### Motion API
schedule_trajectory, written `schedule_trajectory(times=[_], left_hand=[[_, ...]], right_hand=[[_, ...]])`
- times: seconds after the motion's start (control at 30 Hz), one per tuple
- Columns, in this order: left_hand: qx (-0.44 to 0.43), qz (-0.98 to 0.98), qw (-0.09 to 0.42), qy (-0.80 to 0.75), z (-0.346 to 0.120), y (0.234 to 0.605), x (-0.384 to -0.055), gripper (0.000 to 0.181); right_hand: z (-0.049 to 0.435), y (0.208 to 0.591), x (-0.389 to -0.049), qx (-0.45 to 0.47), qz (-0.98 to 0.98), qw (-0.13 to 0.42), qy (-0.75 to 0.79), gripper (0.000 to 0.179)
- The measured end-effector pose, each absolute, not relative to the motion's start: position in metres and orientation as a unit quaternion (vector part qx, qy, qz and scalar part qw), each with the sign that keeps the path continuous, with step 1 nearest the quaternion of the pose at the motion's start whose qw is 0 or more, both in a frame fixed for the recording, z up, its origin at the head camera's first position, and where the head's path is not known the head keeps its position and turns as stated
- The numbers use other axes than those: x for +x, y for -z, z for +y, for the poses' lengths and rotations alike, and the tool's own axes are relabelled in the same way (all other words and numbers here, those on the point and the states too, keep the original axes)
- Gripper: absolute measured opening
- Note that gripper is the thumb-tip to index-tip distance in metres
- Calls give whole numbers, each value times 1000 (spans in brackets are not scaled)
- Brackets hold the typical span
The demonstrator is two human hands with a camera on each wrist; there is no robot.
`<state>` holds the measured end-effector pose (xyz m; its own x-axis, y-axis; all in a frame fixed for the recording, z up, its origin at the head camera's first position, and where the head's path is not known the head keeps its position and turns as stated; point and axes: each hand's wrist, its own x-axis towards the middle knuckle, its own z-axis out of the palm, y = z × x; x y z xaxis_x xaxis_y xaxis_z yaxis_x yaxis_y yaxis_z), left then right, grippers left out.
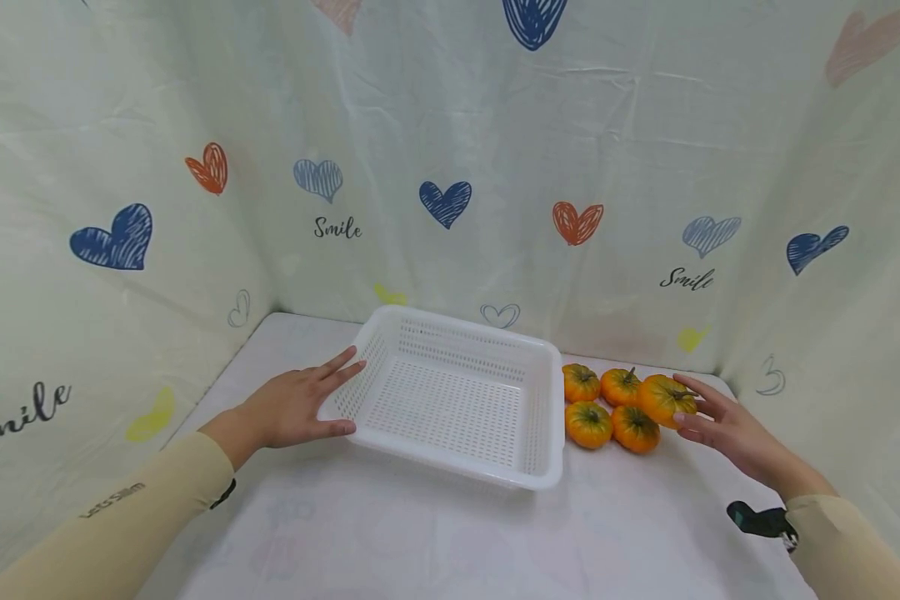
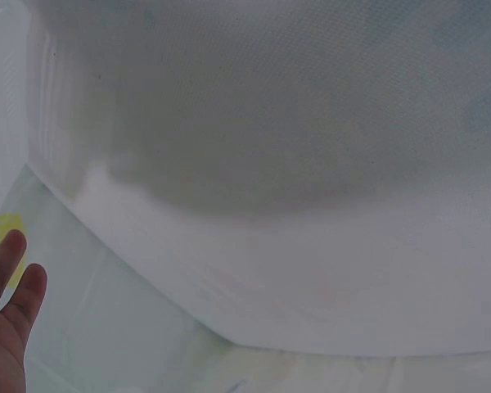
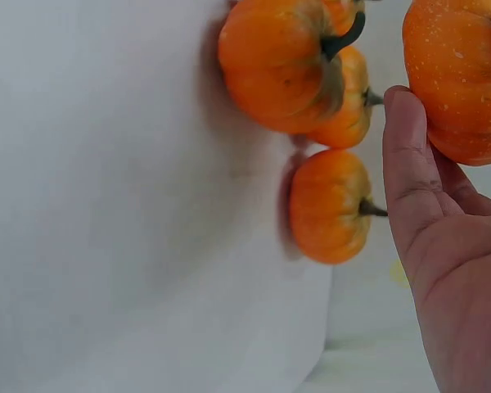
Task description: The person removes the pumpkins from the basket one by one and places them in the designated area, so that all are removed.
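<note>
A white perforated plastic basket (image 1: pixel 457 410) stands on the table with its inside bare. My left hand (image 1: pixel 294 410) is at the basket's left side, fingers spread and fairly straight, with the fingertips and thumb at the rim. In the left wrist view only two fingers (image 2: pixel 31 296) of that hand show. With thumb and fingers my right hand (image 1: pixel 746 433) holds a small orange pumpkin (image 3: pixel 458 78) that has a short stem. This pumpkin is raised above the other small pumpkins (image 1: pixel 589 425), which sit in a group just right of the basket.
A white cloth covers the table (image 1: pixel 360 542). Pale curtains (image 1: pixel 390 108) printed with hearts hang behind it and along both sides. The pumpkin group lies between the basket and my right hand, near the table's back edge.
</note>
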<state>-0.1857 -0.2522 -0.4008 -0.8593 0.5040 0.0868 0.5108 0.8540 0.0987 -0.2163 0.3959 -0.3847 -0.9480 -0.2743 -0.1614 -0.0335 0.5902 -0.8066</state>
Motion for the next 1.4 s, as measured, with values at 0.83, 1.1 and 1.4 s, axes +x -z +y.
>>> schedule_trajectory(times=[0.83, 1.1, 1.4], left_hand=[[-262, -963, 26, 54, -251, 399, -185, 95], [-262, -963, 23, 53, -252, 398, -185, 95], [-263, -963, 22, 54, -252, 398, -185, 95]], right_hand=[[432, 441, -208, 30, 867, 150, 474, 90], [431, 446, -207, 45, 898, 159, 409, 90], [432, 450, -207, 39, 911, 155, 379, 91]])
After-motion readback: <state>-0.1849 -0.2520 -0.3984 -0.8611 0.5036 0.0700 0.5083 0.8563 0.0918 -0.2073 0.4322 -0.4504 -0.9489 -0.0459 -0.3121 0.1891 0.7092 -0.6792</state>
